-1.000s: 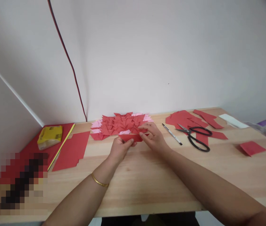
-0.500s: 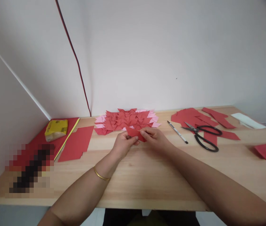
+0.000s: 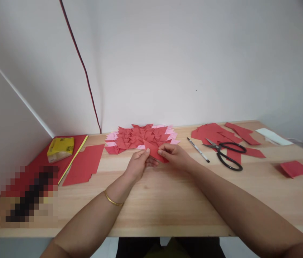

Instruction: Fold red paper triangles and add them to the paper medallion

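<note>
A small folded red paper is held up between both hands over the middle of the table. My left hand pinches its left side with the thumb on top and the fingers curled beneath. At the right side, my right hand grips the paper between thumb and index finger. Just behind the hands lies a pile of folded red pieces, with pink pieces at its left and right ends.
Black-handled scissors, a pen and red scraps lie right. A folded red piece sits far right. Left are red sheets, a yellow packet, a yellow strip and a pixelated dark object.
The red paper has turned and shows more of its flat face. My left thumb has moved up to its upper left edge. The view has shifted slightly.
</note>
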{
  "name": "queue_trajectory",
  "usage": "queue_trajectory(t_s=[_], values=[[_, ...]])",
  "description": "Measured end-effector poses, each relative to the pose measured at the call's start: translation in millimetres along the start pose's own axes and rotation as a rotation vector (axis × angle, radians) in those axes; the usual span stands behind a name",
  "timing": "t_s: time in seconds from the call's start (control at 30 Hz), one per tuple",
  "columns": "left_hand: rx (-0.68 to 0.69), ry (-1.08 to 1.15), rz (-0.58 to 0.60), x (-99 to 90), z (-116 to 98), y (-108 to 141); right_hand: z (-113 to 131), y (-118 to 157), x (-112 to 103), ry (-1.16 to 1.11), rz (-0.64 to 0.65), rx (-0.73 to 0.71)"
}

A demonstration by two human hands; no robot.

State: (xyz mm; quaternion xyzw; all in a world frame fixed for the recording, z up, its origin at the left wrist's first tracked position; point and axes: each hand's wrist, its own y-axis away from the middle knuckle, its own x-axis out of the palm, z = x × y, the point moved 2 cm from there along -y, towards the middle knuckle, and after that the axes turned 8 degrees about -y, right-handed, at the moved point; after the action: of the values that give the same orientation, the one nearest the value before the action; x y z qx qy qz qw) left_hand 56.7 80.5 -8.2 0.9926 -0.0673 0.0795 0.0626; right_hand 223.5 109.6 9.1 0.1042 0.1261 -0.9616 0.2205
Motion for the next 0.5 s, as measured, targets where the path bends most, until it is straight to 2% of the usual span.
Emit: queue_trajectory(t_s=[0.07,0.17,0.2,0.23,0.27,0.33,0.4,0.5], values=[[0.104,-0.142,-0.132,-4.9,-7,2,0,-1,-3,0.035,-0.002,0.018],[0.428,-0.55,-0.433,-13.7,-28,10,-3,-1,-4,0.115,0.017,0.047],[0.527,-0.687,-0.483,-14.3,-34,14,-5,-1,-3,0.164,0.019,0.043],[0.6,-0.801,-0.467,-13.3,-37,17,-6,0,-2,0.228,0.02,0.03],[0.653,-0.899,-0.393,-10.8,-38,19,-8,0,-1,0.298,0.023,0.012],[0.702,-1.064,-0.148,-3.0,-33,20,-9,0,3,0.424,0.038,-0.022],[0.692,-1.224,0.071,4.8,-21,18,-10,0,7,0.506,0.061,-0.029],[0.635,-1.447,0.226,11.3,-4,14,-11,0,8,0.575,0.073,-0.005]])
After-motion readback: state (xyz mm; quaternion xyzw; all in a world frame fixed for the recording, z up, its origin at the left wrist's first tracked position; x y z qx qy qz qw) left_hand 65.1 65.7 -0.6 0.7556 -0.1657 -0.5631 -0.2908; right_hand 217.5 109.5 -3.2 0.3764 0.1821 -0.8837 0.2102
